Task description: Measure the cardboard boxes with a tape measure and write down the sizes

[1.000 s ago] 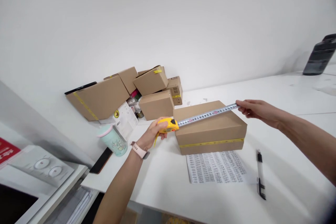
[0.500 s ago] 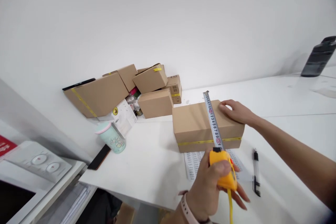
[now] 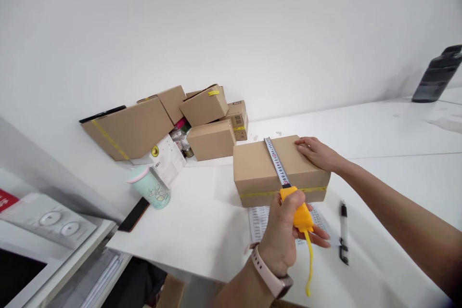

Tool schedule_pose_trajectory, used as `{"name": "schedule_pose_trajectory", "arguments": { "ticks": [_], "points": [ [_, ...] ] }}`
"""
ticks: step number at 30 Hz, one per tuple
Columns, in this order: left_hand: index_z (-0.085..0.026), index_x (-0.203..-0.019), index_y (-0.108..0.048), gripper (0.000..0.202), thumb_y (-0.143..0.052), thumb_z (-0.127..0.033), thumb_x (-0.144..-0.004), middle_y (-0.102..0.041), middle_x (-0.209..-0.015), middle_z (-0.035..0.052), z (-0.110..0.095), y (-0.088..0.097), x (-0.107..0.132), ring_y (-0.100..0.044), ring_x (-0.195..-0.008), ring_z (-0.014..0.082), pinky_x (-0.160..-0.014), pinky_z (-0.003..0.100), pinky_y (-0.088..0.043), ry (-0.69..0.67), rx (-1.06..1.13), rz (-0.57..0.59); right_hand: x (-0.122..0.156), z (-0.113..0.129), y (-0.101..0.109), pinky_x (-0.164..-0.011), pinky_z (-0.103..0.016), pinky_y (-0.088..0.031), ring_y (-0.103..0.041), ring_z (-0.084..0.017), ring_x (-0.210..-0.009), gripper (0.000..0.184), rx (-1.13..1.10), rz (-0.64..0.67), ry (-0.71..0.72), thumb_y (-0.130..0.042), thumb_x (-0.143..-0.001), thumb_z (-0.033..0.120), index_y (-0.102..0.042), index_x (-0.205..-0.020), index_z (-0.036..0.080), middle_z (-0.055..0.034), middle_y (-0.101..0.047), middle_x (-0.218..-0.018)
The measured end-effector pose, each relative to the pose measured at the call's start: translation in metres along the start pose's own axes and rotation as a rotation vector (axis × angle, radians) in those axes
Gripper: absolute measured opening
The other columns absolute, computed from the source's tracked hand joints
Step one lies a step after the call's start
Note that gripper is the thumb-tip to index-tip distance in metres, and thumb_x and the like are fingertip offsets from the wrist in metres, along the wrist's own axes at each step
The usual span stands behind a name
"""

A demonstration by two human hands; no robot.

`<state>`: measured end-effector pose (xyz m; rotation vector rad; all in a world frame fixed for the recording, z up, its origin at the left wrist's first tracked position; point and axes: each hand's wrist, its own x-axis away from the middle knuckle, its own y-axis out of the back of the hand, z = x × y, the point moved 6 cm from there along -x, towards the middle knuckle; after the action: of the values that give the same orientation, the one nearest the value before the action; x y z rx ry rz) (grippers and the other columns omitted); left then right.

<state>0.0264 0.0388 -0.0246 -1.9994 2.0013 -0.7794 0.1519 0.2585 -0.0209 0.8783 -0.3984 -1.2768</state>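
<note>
My left hand point(image 3: 277, 233), with a pale pink watch strap at the wrist, is closed around a yellow tape measure point(image 3: 298, 214). Its thumb presses on the case, and a yellow cord hangs below. The drawn-out metal blade point(image 3: 276, 162) lies across the top of a brown cardboard box point(image 3: 252, 166), its end at the far top edge. My right hand point(image 3: 317, 154) holds the box at its far right edge; some fingertips are hard to make out there. Yellow tape runs along the box's front side. A printed sheet point(image 3: 257, 226) lies partly under the box.
To the right of the sheet lies a black-and-clear pen point(image 3: 343, 231). Several cardboard boxes point(image 3: 211, 139) are piled against the wall. A mint tumbler point(image 3: 153, 187) and a dark flat object point(image 3: 134, 215) are near the left edge. A dark bottle point(image 3: 436, 77) stands far right.
The tape measure has moved forward and left, and its visible blade is shorter. The blade's end, earlier sticking out past the box, is now at the far edge. My right hand stays on the box.
</note>
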Motion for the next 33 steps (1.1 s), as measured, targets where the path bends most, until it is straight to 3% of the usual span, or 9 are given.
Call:
{"name": "schedule_pose_trajectory", "arguments": {
  "ticks": [5, 11, 21, 28, 33],
  "points": [
    [-0.019, -0.097, -0.051, 0.064, -0.076, -0.064, -0.059, -0.056, -0.087, -0.0016, -0.002, 0.000, -0.001, -0.063, -0.045, 0.0139, -0.046, 0.032, -0.056, 0.024, 0.005, 0.009, 0.001, 0.004, 0.000, -0.106, -0.045, -0.046, -0.058, -0.031, -0.124, 0.048, 0.055, 0.012, -0.008, -0.036, -0.094, 0.047, -0.060, -0.127, 0.022, -0.0127, -0.053, -0.145],
    [-0.018, -0.099, -0.052, 0.066, -0.076, -0.065, -0.059, -0.057, -0.087, -0.0007, -0.003, 0.001, -0.005, -0.063, -0.047, 0.0148, -0.047, 0.032, -0.056, 0.057, 0.032, 0.010, 0.001, 0.012, 0.002, -0.102, -0.057, -0.045, -0.051, -0.037, -0.129, 0.045, 0.248, -0.023, 0.064, -0.033, -0.093, 0.044, -0.062, -0.122, 0.024, -0.0095, -0.059, -0.141],
    [-0.019, -0.096, -0.050, 0.065, -0.075, -0.067, -0.059, -0.057, -0.089, -0.0004, 0.006, -0.001, -0.002, -0.063, -0.047, 0.0138, -0.047, 0.032, -0.057, 0.020, 0.044, 0.002, 0.002, 0.012, 0.000, -0.098, -0.054, -0.049, -0.058, -0.033, -0.121, 0.045, 0.205, 0.006, 0.053, -0.032, -0.094, 0.044, -0.060, -0.124, 0.025, -0.0077, -0.059, -0.143],
    [-0.018, -0.097, -0.050, 0.067, -0.076, -0.066, -0.057, -0.056, -0.092, 0.0002, 0.011, -0.004, 0.003, -0.063, -0.046, 0.0139, -0.047, 0.033, -0.056, 0.073, 0.041, 0.035, 0.004, 0.013, 0.000, -0.100, -0.052, -0.050, -0.060, -0.032, -0.122, 0.045, 0.150, 0.017, 0.011, -0.032, -0.095, 0.048, -0.059, -0.126, 0.027, -0.0049, -0.056, -0.147],
    [-0.018, -0.098, -0.051, 0.068, -0.076, -0.066, -0.056, -0.056, -0.091, 0.0003, 0.009, -0.007, 0.003, -0.063, -0.047, 0.0145, -0.047, 0.033, -0.056, 0.077, 0.063, 0.023, 0.003, 0.017, 0.002, -0.099, -0.054, -0.049, -0.058, -0.034, -0.121, 0.047, 0.218, 0.015, 0.042, -0.033, -0.094, 0.045, -0.061, -0.126, 0.025, -0.0075, -0.060, -0.142]
  ]
}}
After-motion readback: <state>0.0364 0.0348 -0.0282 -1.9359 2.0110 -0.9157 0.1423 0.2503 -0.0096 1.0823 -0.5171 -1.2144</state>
